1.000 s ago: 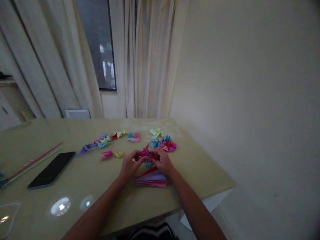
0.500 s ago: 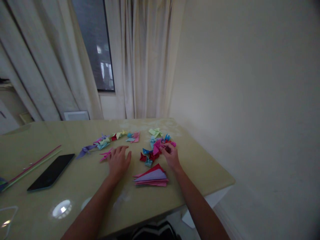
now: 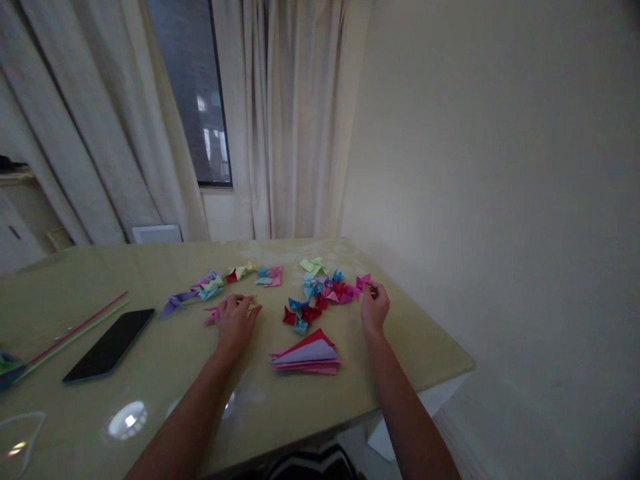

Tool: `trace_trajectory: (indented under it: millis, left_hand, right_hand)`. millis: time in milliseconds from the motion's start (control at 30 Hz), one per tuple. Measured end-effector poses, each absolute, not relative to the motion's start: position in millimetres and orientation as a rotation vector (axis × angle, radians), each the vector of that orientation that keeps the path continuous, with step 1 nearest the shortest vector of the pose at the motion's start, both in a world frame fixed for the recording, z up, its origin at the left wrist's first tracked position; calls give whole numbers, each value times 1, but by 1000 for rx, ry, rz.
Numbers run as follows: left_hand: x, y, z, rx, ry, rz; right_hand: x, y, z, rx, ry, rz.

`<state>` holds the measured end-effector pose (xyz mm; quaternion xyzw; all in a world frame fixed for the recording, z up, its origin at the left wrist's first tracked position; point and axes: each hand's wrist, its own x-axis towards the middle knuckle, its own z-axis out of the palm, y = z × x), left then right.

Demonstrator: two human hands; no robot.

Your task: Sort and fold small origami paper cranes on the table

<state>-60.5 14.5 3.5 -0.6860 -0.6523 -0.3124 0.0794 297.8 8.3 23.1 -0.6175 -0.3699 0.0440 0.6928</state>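
Note:
My right hand (image 3: 375,308) is closed, pinching a bright pink folded paper piece (image 3: 361,284) just right of a cluster of origami pieces. My left hand (image 3: 236,324) rests low over the table with its fingers curled round a small pale yellow folded paper piece (image 3: 253,304), mostly hidden by the fingers. A pink folded piece (image 3: 211,315) pokes out left of that hand. Between my hands lie red and blue origami pieces (image 3: 306,313), with pink, red and blue ones (image 3: 336,291) behind. Nearer to me sits a fanned stack of folded paper (image 3: 307,353), red, lilac and pink.
A row of linked folded pieces (image 3: 210,287) runs along the left, ending near a pink and blue piece (image 3: 270,276). A light green piece (image 3: 314,267) lies at the back. A black phone or tablet (image 3: 110,345) and thin pink and green sticks (image 3: 75,337) lie far left.
My right hand has moved right, drawing the pink piece away from the cluster. The left hand's fingers have curled in, and a pale yellow piece now shows between them.

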Motion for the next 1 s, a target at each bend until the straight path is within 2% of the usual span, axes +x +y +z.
trace_trajectory:
  millis: [133,400,567,767,1000]
  left_hand:
    - [-61,17,7,-2029,-1880,-1110]
    - [-55,19,11,-2178,-1615,-1712]
    - [-41,10,15,-2356,-1464,-1932]
    - [-15,-6,15,-2638,-1115,-1899]
    - [-8,-11,14,-2808,-931,-1759]
  right_hand:
    - [320,14,20,-1452,-753,66]
    - [328,20,11,-1572,-778,73]
    - [286,5,19,-1356,-1109,80]
    - [213,-16,23,-977,-1668,457]
    - [208,-21,20,-919,-1662,703]
